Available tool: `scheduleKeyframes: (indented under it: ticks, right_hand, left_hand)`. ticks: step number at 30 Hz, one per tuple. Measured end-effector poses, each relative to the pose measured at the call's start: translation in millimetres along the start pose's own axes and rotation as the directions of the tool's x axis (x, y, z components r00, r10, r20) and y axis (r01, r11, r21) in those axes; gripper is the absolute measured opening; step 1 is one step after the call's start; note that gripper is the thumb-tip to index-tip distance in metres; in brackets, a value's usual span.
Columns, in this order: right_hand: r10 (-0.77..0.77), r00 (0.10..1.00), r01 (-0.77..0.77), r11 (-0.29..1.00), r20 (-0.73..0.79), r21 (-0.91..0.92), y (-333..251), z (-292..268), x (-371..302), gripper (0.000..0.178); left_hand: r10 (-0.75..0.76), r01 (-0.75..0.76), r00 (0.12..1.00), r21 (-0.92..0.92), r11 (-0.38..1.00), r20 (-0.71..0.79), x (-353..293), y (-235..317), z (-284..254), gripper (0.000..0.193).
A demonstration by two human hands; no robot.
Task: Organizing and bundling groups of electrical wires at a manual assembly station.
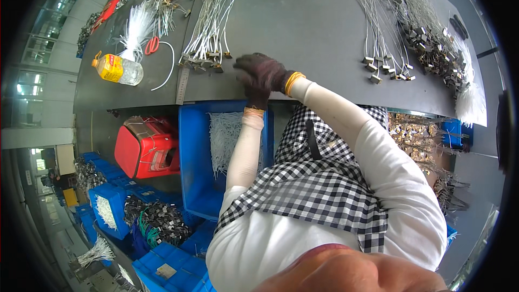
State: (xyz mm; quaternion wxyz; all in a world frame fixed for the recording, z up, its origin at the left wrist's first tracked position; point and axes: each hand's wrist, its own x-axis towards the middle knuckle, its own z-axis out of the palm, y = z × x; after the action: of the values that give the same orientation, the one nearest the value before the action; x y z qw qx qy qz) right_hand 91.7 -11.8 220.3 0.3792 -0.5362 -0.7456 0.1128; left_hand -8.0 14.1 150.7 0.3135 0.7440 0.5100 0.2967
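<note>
Hands: right hand [269,70] and left hand [256,96], both in dark gloves with orange-yellow cuffs, meet over the near edge of the bench [303,16]. The right overlaps the left and hides part of it. Fingers blurred; I cannot tell whether either one grips anything or is free.
Nearest wires: a bundle of pale wires [215,27] lies just left of the hands, apart from them, its metal block ends toward the person and loose tails fanning to the far side.
Right of the bench: a smaller spread of wires with blocks [381,66], well apart from the hands; beside it a dense heap of the same kind [432,48].
Left of the bench: a clear bottle with a yellow label [120,70], red-handled scissors [152,46], a tuft of clear strands [135,28], a curved white tube [172,65]. A ruler [182,85] lies between these and the hands.
Below the edge: a blue bin [193,162] with white strands [220,138] inside; a red stool [138,151] to its left.
Clothing: black-and-white checked apron [319,200], white sleeves.
</note>
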Motion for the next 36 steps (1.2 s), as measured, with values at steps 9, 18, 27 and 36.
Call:
scheduleKeyframes:
  ticks: [9,18,27,36]
  right_hand:
    - [0.288,0.905,-0.209,0.942,-0.313,0.261,39,-33,-27,0.048]
    - [0.519,0.788,-0.110,0.649,-0.332,0.753,-13,-54,-18,0.054]
    - [0.571,0.734,-0.136,0.655,-0.369,0.743,-14,-61,-24,0.052]
    - [0.547,0.660,0.050,0.653,-0.516,0.756,0,-69,-44,0.055]
  left_hand:
    - [-0.067,0.142,0.985,-0.967,-0.211,0.159,-8,76,-32,0.031]
    - [-0.123,-0.002,0.992,-0.972,-0.233,0.027,-21,123,-35,0.036]
    - [-0.095,0.070,0.993,-0.997,-0.043,0.073,-43,147,-20,0.030]
    - [-0.001,0.178,0.983,-0.963,-0.202,0.182,-47,159,-27,0.031]
